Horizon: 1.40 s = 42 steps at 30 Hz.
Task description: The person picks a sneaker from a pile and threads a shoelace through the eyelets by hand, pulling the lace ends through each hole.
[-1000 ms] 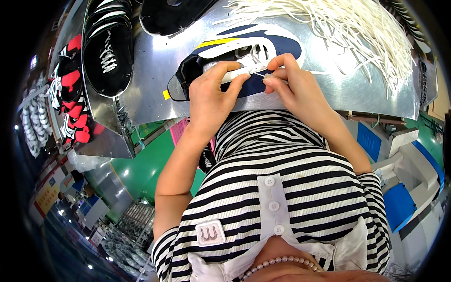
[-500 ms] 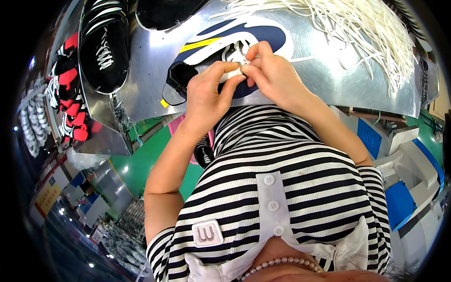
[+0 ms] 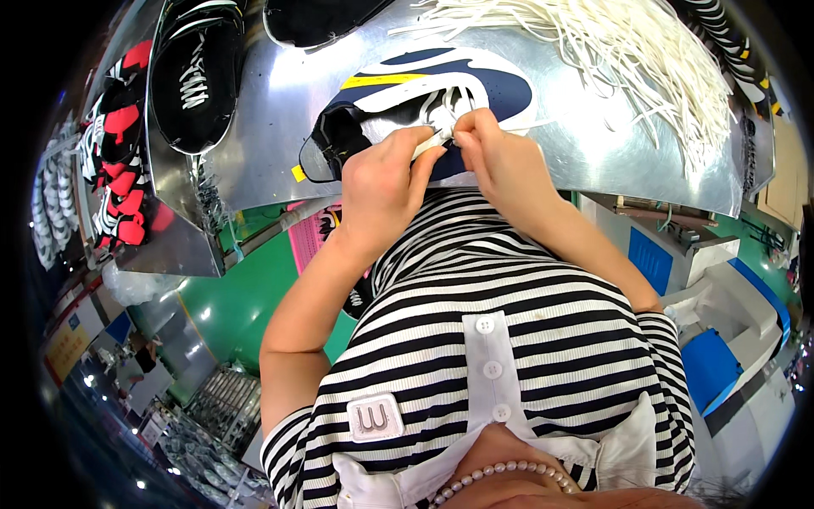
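Observation:
A navy and white shoe (image 3: 505, 85) with a yellow stripe lies on its side on the metal table, toe to the right. White shoelace (image 3: 462, 100) crosses its opening in a few loops. My left hand (image 3: 380, 182) is closed in a pinch on the shoe's near white eyelet edge. Beside it, my right hand (image 3: 509, 165) pinches the lace at that same edge, thumb and forefinger together. The fingertips nearly meet and partly cover the eyelets.
A heap of loose white laces (image 3: 670, 68) spreads over the table's far right. Black shoes (image 3: 193, 106) stand at the left and another black shoe (image 3: 320, 21) at the far edge. Red, black and white shoe pieces (image 3: 123, 153) are stacked beyond the table's left side.
My right fingers have come down and closed in at the eyelet edge, so more lace loops show. My left hand keeps its pinch. The whole view has shifted slightly.

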{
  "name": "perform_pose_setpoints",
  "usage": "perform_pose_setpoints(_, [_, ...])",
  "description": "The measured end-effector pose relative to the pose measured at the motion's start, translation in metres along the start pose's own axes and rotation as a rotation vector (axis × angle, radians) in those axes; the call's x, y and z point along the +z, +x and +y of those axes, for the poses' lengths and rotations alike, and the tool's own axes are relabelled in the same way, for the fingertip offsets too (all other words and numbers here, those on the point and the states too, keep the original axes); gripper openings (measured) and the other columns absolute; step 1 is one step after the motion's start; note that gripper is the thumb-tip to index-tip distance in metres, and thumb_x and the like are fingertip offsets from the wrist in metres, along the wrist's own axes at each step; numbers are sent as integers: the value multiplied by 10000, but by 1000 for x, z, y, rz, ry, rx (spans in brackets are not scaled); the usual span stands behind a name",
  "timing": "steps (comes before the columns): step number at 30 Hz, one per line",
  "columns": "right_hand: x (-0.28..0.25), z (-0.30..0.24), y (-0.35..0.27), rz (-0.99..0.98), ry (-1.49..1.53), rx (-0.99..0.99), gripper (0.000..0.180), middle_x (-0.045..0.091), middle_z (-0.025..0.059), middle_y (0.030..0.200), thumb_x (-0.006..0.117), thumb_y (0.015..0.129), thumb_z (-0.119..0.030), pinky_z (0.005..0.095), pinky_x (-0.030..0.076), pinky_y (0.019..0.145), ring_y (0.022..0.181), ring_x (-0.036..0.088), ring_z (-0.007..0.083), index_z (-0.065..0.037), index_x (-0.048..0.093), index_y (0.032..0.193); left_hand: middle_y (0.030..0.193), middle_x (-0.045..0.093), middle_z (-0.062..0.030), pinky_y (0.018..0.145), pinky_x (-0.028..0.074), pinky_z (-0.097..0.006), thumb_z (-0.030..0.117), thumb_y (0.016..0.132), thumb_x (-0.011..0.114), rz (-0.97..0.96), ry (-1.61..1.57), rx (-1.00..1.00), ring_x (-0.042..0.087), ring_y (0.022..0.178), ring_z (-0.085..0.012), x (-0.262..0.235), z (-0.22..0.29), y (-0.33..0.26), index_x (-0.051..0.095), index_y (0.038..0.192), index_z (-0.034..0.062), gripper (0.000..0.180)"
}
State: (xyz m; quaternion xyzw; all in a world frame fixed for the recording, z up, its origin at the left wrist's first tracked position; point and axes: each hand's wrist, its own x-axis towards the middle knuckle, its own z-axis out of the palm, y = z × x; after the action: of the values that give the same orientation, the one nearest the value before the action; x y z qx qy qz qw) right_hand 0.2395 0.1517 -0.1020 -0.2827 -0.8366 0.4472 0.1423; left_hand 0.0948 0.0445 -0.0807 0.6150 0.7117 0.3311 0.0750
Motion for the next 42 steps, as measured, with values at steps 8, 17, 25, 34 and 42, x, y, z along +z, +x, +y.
perform_pose_setpoints(8, [9, 0, 4, 167, -41, 22, 199, 653, 141, 678, 591, 951, -216, 448, 498, 553, 604, 650, 358, -48, 504, 1013, 799, 652, -142, 554, 485, -370, 18, 810, 728, -16, -15, 162, 638, 650, -317, 4, 8, -8, 602, 999, 6, 227])
perform_pose_setpoints(17, [-47, -21, 8, -23, 196, -356, 193, 701, 70, 795, 673, 862, -24, 275, 518, 640, 696, 680, 176, -29, 665, 1055, 817, 627, -83, 621, 496, -336, 53, 753, 641, -11, 48, 342, 631, 712, -232, 3, -4, -16, 599, 941, 37, 193])
perform_pose_setpoints(25, [-41, -13, 24, -252, -172, -286, 90, 662, 99, 693, 657, 844, -137, 387, 480, 570, 633, 643, 291, -77, 671, 909, 879, 651, -92, 629, 497, -304, 55, 718, 659, -6, 66, 466, 642, 744, -205, -8, -16, -24, 598, 919, 28, 212])
perform_pose_setpoints(34, [-49, -14, 27, -352, -20, -151, 147, 689, 91, 724, 718, 818, -100, 299, 492, 575, 603, 643, 229, -54, 719, 957, 898, 654, -104, 615, 501, -298, 59, 729, 677, -26, 26, 524, 645, 740, -203, -7, -20, -16, 589, 911, 31, 205])
perform_pose_setpoints(42, [-55, -18, 45, -600, -275, -319, 168, 644, 116, 692, 656, 840, -164, 401, 479, 614, 660, 621, 313, -92, 692, 988, 896, 680, -144, 595, 517, -322, 23, 706, 666, -61, 4, 513, 674, 745, -256, -9, -16, -13, 591, 897, 10, 206])
